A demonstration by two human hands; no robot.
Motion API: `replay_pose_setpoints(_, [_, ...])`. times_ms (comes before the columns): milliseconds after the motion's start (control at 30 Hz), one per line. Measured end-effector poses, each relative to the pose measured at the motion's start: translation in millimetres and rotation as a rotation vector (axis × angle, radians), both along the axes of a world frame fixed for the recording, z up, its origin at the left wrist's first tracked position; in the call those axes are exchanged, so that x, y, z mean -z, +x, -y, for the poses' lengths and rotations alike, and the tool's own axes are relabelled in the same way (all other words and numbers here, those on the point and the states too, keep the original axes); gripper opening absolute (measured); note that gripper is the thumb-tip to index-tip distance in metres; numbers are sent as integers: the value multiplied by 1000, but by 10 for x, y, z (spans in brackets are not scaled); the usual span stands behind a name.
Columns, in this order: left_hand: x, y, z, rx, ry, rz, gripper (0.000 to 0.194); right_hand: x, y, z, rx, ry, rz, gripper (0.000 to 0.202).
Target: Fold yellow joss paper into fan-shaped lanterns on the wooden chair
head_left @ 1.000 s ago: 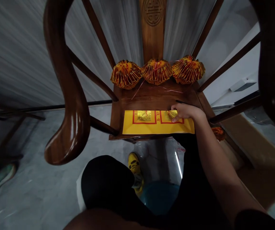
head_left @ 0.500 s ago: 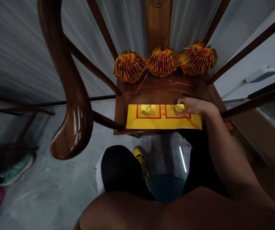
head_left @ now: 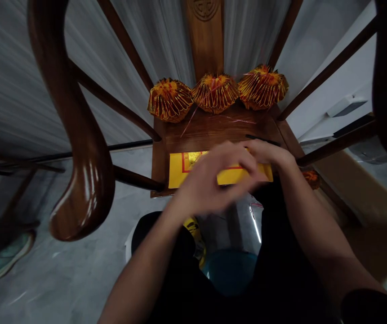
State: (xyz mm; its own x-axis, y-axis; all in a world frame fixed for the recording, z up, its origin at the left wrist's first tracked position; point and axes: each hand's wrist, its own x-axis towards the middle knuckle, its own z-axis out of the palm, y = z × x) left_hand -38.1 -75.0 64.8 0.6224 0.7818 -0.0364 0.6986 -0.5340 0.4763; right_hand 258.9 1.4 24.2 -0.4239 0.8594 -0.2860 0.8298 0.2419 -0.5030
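A long yellow sheet of joss paper [head_left: 176, 170], printed with red frames and gold foil, lies along the front of a wooden chair seat [head_left: 193, 137]. My right hand [head_left: 269, 152] is at the paper's far edge toward its right end, closed on it; its fingertips are largely covered by my other hand. Over the middle of the sheet is my left hand [head_left: 210, 180], blurred by motion, thumb and fingers apart in a curve with nothing visible between them. Whether it touches the paper, I cannot tell.
Three pleated red-and-gold paper bundles [head_left: 215, 94] line the back of the seat, with thin pink strings nearby. A thin dark stick [head_left: 264, 140] lies behind my right hand. Curved chair arms [head_left: 88, 180] rise at both sides. A teal basin [head_left: 232, 272] is below, between my legs.
My left hand has come in from below and now reaches across the paper toward the right hand. The right hand keeps its place on the sheet. The view has shifted slightly.
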Motion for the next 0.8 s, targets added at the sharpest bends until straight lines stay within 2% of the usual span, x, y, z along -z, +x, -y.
replay_pose_setpoints(133, [39,138,-520,-65,9,-55,59,-17,34,13,-18,6,-76,37])
replay_pose_setpoints(233, [164,202,-730,-76,-1,-121,67,-30,48,28,-8,26,-166,40])
replay_pose_setpoints(400, [333,261,-671,-37,-10,-156,56,-14,-47,102,18,28,-162,39])
replay_pose_setpoints(633, [408,375,-608,-57,-15,-141,59,20,-175,138,-35,-14,-201,38])
replay_pose_setpoints(800, [446,377,-604,-44,-7,-177,52,52,-148,119,-20,-49,-207,40])
